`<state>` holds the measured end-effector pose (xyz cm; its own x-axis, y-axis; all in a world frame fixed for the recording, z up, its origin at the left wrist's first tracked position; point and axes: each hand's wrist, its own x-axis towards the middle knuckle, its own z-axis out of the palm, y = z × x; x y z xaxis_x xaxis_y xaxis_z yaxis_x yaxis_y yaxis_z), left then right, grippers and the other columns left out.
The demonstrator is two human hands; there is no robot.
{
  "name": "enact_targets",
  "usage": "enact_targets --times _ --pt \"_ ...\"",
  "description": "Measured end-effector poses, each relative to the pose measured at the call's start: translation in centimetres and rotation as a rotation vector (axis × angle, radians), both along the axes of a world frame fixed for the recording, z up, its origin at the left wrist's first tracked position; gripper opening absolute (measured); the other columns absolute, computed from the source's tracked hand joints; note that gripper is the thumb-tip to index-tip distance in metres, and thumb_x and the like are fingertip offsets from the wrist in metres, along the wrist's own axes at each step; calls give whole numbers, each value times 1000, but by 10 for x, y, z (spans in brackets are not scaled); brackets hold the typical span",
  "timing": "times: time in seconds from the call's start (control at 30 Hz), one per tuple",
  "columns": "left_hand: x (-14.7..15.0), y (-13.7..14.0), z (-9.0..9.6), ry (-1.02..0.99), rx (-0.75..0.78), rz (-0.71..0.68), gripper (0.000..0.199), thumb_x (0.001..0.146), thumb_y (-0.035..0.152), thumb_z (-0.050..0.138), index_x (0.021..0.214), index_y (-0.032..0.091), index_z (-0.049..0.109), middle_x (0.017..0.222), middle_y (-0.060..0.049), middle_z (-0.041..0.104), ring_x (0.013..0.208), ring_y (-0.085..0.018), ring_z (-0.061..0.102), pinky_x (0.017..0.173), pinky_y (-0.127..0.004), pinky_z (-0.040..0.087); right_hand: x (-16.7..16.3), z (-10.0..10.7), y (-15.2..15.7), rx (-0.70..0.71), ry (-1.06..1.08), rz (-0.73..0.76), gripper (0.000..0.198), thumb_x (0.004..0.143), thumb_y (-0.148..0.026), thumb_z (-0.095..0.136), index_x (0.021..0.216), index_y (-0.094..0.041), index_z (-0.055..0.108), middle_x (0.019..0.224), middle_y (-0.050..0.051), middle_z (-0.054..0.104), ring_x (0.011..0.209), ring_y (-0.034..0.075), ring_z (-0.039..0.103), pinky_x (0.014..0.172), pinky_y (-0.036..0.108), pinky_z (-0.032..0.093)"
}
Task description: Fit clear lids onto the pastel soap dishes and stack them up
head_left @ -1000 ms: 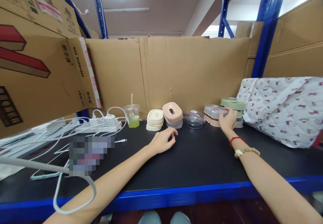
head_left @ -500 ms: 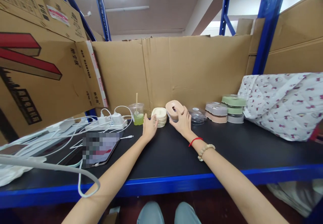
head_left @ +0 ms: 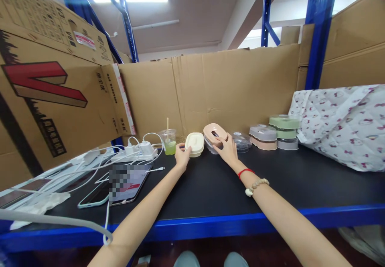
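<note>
My left hand (head_left: 182, 157) is closed on the left side of a cream rounded-square lid (head_left: 194, 141), its thumb at the front edge. More cream layers show just under that lid. My right hand (head_left: 227, 149) grips a pink rounded lid (head_left: 214, 132) with a dark oblong opening in its middle. Its thumb lies across the front of the pink lid and its fingers curl round the right edge. The pink lid leans up on a clear plastic piece (head_left: 210, 145), mostly hidden by the lid and hand. A gap separates the cream and pink pieces.
A cup of green drink (head_left: 170, 146) with a straw stands left of my left hand. Clear domes (head_left: 241, 141) and stacked grey, pink and green containers (head_left: 284, 132) are on the right. Power strip (head_left: 147, 152), cables and a tablet (head_left: 129, 186) lie left. Cardboard (head_left: 240, 86) closes the back.
My left hand has closed on the cream lid, which now shows larger and tilted, with fewer layers visible. My right hand stays at the pink lid. The camera view has shifted slightly.
</note>
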<state>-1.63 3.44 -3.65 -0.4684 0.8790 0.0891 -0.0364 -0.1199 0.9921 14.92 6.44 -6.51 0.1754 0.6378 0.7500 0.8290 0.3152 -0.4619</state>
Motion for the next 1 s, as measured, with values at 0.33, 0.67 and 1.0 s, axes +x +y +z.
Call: enact_targets --times 0.33,0.67,1.0 --pt "4 -8 12 -438 -129 -189 18 77 0 39 82 9 54 50 0 50 42 -10 49 42 -19 42 -7 8 -10 196 105 94 36 64 -39 73 97 -23 70 106 10 52 98 25 55 84 41 46" --pt "15 -18 18 -647 -4 -396 31 89 23 34 82 9 60 59 -4 61 51 -11 57 47 -19 46 -30 10 -23 120 -103 214 37 57 -43 78 89 -26 73 84 5 55 85 21 56 81 36 44" --pt "8 -11 8 -509 3 -420 15 68 12 54 82 11 60 69 -5 66 63 -14 63 61 -22 51 -37 15 -31 124 70 308 35 81 -50 51 89 -24 72 81 4 54 72 15 55 68 28 47"
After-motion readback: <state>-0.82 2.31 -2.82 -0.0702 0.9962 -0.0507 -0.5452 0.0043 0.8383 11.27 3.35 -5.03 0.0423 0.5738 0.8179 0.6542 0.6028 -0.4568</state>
